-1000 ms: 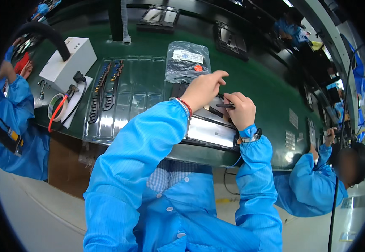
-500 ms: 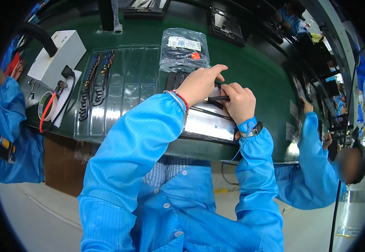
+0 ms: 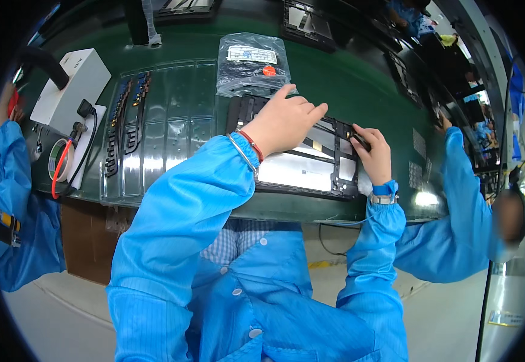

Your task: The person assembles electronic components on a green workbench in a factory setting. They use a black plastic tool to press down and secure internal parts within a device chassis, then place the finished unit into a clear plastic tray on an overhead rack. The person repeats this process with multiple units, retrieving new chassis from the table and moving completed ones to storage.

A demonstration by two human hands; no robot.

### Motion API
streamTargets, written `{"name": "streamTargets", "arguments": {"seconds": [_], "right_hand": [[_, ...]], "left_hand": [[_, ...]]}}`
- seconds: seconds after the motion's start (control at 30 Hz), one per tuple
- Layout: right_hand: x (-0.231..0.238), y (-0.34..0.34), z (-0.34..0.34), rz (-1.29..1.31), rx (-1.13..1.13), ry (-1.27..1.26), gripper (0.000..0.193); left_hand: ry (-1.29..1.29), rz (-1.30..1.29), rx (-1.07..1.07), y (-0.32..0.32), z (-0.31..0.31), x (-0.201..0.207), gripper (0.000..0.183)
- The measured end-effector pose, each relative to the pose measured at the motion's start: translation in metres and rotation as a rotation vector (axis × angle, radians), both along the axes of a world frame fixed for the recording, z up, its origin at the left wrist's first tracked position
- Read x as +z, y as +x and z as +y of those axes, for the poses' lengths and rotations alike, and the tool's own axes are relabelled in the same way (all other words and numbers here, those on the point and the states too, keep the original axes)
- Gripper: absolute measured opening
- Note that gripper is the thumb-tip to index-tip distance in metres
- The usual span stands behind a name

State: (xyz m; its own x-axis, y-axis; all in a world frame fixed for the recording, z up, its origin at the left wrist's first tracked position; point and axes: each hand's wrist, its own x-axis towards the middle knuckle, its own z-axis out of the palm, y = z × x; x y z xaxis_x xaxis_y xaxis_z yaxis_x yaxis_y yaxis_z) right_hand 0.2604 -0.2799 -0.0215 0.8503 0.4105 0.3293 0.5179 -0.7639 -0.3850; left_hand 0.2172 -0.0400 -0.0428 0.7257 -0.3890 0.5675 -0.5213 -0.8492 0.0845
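Note:
A flat black device frame [image 3: 338, 158] with silver panels lies on the bench in front of me. My left hand [image 3: 282, 123] rests over its left part, index finger and thumb stretched out and apart, the palm hiding what is under it. At the frame's right edge, my right hand [image 3: 376, 158] pinches a slim black tool [image 3: 360, 142], whose tip is near the upper right corner. The tool's exact kind is too small to tell. Dark strips cross the silver panel [image 3: 295, 171] between my hands.
Beyond the frame lies a clear plastic bag [image 3: 252, 66] with dark contents. A transparent tray [image 3: 181, 130] holding rows of black cable parts is to the left, beside a white box [image 3: 72, 90] and a tape roll [image 3: 60, 160]. Co-workers sit on both sides; more black frames [image 3: 308, 27] lie behind.
My right hand has moved right with the black tool, from the middle of the frame to its right edge, uncovering the panels. My left hand stays over the frame, its fingers shifted slightly.

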Motion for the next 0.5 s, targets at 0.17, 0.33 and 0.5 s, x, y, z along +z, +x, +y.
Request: {"name": "streamTargets", "arguments": {"seconds": [0.17, 0.33, 0.5], "right_hand": [[-0.003, -0.003, 0.0, 0.169, 0.011, 0.364, 0.015], [-0.001, 0.002, 0.005, 0.303, -0.025, 0.586, 0.016], [-0.011, 0.004, 0.009, 0.178, -0.16, 0.385, 0.022]], "left_hand": [[-0.006, 0.067, 0.008, -0.004, 0.005, 0.003, 0.032], [0.052, 0.059, -0.008, -0.004, 0.002, 0.004, 0.018], [0.127, -0.024, 0.012, -0.005, 0.001, 0.001, 0.014]]}}
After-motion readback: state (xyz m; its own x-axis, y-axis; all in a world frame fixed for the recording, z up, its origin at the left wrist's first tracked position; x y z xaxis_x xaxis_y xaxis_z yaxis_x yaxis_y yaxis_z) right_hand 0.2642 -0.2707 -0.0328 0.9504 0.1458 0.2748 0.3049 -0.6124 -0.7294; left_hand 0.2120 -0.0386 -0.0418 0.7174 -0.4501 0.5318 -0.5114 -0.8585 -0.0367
